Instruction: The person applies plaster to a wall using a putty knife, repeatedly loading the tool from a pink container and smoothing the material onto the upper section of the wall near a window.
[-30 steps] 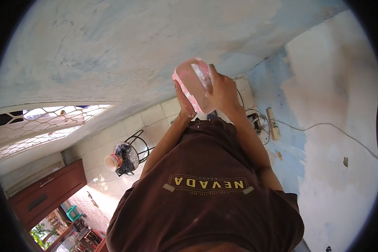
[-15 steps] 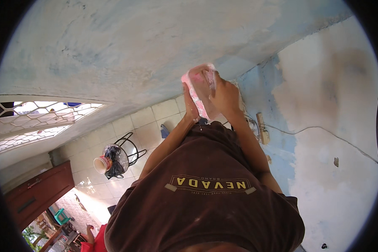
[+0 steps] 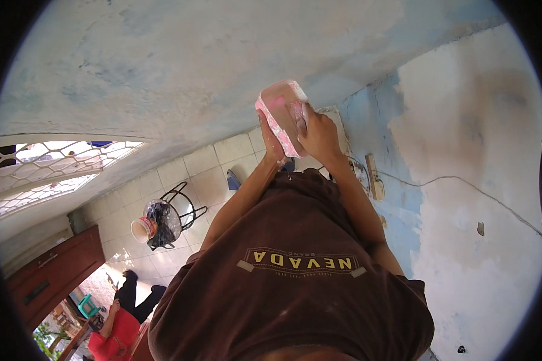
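Note:
My left hand (image 3: 271, 139) supports a pink plastic tub (image 3: 278, 130) from its left side, fingers closed along the outer wall. White paste is smeared over the tub's rim and wall. Over the tub's right edge, my right hand (image 3: 321, 137) is closed around a paste-smeared tool (image 3: 297, 112) that reaches inside. Its kind is hidden by the fingers and the smears. White spots of paste mark my left wrist. The tub is held in front of my chest, near the patchy wall (image 3: 180, 66).
A round stool (image 3: 182, 218) at left bears a black plastic bag (image 3: 160, 224) and a tub-like cup (image 3: 142, 230). A person in red (image 3: 115, 337) is by the brown door (image 3: 57, 265). A cable (image 3: 451, 177) runs along the right wall, near a wooden strip (image 3: 374, 175).
The tub and both hands have shifted slightly up and left in view. The person in red has come further into sight at the lower left, legs now showing.

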The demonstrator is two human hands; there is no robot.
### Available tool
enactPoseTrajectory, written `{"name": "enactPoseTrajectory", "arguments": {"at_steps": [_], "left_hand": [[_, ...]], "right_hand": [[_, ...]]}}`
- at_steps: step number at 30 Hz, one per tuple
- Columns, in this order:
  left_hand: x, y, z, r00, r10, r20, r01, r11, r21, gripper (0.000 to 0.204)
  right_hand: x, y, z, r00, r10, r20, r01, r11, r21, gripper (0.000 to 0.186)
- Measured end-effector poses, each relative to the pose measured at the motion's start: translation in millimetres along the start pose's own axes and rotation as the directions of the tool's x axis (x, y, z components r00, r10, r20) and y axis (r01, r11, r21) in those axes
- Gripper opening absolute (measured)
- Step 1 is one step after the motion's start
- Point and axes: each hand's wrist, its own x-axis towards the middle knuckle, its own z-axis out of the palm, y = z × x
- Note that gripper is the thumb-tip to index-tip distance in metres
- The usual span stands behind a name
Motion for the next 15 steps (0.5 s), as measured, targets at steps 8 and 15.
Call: {"name": "enactPoseTrajectory", "arguments": {"at_steps": [8, 15], "left_hand": [[-2, -1, 0, 1.0, -0.019, -0.001, 0.019, 0.998, -0.059, 0.081], [4, -7, -9, 0.998, -0.044, 0.036, 0.048, 0.994, -0.097, 0.083]], "right_hand": [[-5, -7, -67, 0.966, 0.021, -0.256, 0.061, 0.95, 0.308, 0.025], [-40, 16, -35, 0.822, -0.011, -0.57, 0.251, 0.905, 0.345, 0.022]]}}
